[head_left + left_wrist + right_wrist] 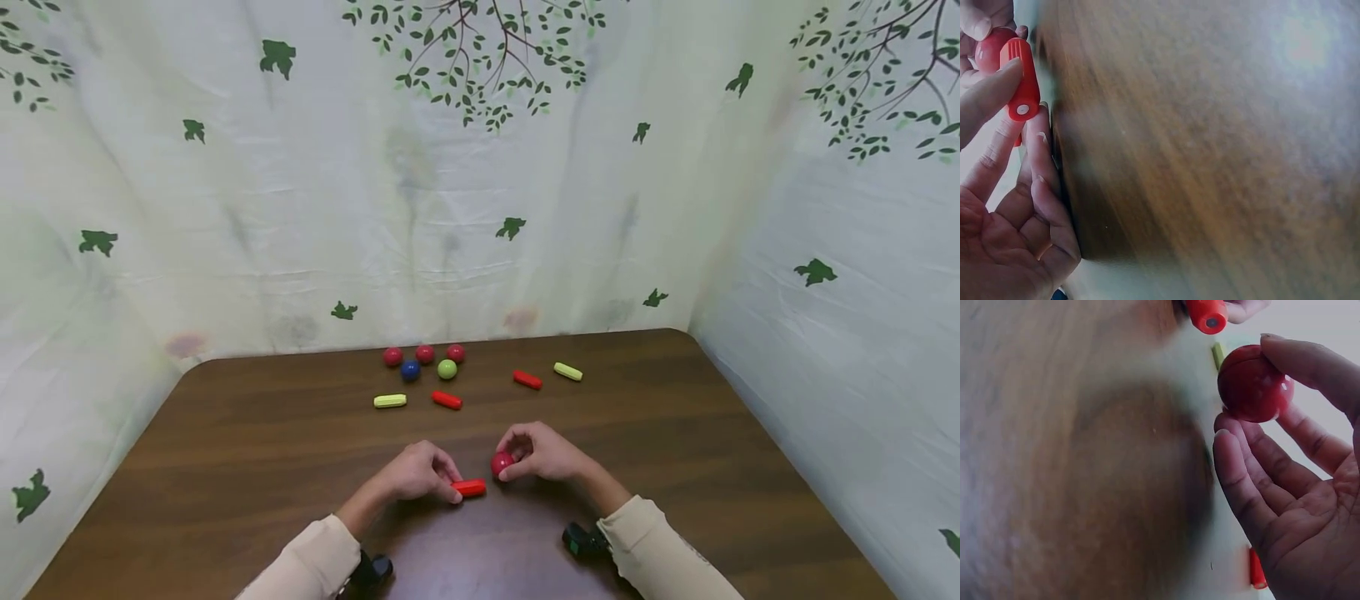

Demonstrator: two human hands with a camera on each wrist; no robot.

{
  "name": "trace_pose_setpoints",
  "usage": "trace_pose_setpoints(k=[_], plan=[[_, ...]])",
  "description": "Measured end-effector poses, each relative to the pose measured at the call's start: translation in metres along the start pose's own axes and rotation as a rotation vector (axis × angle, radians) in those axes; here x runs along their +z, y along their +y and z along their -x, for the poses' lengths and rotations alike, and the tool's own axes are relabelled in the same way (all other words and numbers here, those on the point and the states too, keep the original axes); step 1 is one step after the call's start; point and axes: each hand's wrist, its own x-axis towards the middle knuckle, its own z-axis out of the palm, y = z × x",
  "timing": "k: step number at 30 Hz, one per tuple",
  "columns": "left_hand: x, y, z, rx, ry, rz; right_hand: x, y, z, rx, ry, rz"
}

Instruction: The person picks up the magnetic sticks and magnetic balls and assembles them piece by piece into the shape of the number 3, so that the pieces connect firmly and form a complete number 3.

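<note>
Stick [472, 488], red, is pinched by left hand [418, 473] while right hand [546, 452] pinches dark-red ball [501, 464] just beside that stick's free end, hands near each other over table [225, 467], with second red stick [447, 400], blue ball [410, 371] and green ball [447, 369] beyond left hand, pale-yellow stick [567, 372] beyond right hand.
</note>
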Motion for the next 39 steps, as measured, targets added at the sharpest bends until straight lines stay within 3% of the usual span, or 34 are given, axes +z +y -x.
trace_pose_setpoints(k=[6,15,39], plan=[[0.001,0.001,-0.002,0.000,-0.007,0.001,0.001,-0.001,0.001,0.027,-0.053,-0.001],[-0.001,0.001,-0.001,-0.051,-0.016,0.011,0.005,0.001,-0.003,0.006,-0.126,0.022],[-0.001,0.001,0.000,-0.056,-0.012,0.024,0.011,-0.001,-0.008,-0.018,-0.102,0.056]])
